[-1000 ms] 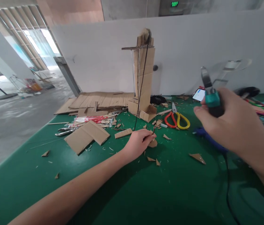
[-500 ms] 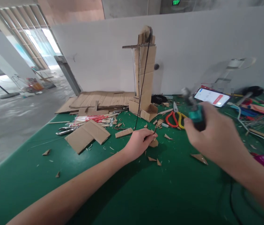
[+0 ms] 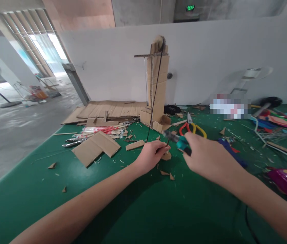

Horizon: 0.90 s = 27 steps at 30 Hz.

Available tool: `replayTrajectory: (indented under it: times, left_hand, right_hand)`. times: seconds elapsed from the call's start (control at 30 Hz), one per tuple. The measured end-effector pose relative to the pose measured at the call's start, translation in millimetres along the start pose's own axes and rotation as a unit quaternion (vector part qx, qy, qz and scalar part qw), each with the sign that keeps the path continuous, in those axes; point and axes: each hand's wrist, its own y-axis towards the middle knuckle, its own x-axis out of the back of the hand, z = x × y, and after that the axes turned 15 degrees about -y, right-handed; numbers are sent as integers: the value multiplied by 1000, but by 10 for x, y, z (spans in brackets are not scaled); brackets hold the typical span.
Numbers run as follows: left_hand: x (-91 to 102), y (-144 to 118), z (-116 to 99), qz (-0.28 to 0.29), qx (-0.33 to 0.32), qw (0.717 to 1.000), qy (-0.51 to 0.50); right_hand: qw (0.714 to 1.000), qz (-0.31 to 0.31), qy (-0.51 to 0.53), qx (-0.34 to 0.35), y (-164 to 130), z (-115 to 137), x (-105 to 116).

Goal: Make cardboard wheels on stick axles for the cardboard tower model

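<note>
Lowered from its raised position a second ago, the right hand (image 3: 204,159) is now brought beside the left hand (image 3: 150,155), clenched around teal-handled pliers (image 3: 177,140) whose tip is pointed at the left fingers. A dark string (image 3: 156,95) from the cardboard tower (image 3: 157,84) is pinched by the left hand, rested on the green desk (image 3: 133,210).
</note>
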Motion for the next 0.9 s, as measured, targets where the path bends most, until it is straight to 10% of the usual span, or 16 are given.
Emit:
replayTrajectory:
  times: [0.17,0.3,0.43,0.57,0.7,0.83,0.9]
  left_hand:
    - [1,-1,5,3,-1,1000,-15]
    - [-6,-1,14,1,4,1000,-9]
    - [-12,1,25,6,-7,1000,-24]
    - [-8,-4,24,0,4,1000,-1]
    - [-4,-8,18,8,-3,1000,-18]
    - [-3,-6,8,1,6,1000,-9]
    - [-4,-5,1,3,3,1000,-13]
  right_hand:
    - [994,-41,53,-82,11,-5,-33]
    - [998,62,27,1,23,-55,-8]
    - [991,-55,51,-113,25,-64,17]
    - [997,71,15,3,32,-31,-5]
    - [996,-35,20,-81,50,-16,24]
    - [998,65,-22,-7,37,-23,31]
    - [999,12,-9,-42,11,-17,-8]
